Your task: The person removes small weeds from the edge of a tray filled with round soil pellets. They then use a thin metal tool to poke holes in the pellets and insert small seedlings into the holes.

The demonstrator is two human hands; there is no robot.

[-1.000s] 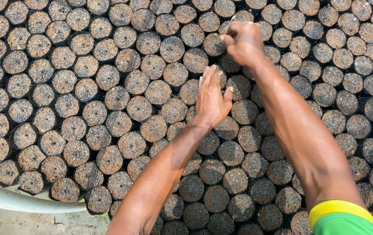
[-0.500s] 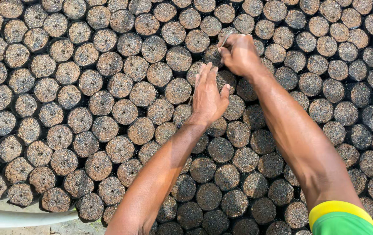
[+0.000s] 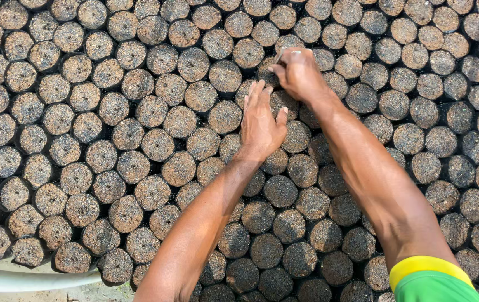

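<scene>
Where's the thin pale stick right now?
In the head view, the thin pale stick is pinched in the right hand, top centre, over the soil-filled bags, just above the left hand.

head cam | looks steeply down | close over soil-filled pots [image 3: 138,140] | single view

Background only: white pipe [image 3: 21,278] runs along the lower left of the frame, curving just under the outermost pots. Below it, a strip of pale ground [image 3: 55,295] with bits of debris at the bottom left edge. Lower right corner: green sleeve [image 3: 438,288] with a yellow cuff band [image 3: 426,265] across it. Sunlight falls from the right side; gaps in shadow.
</scene>
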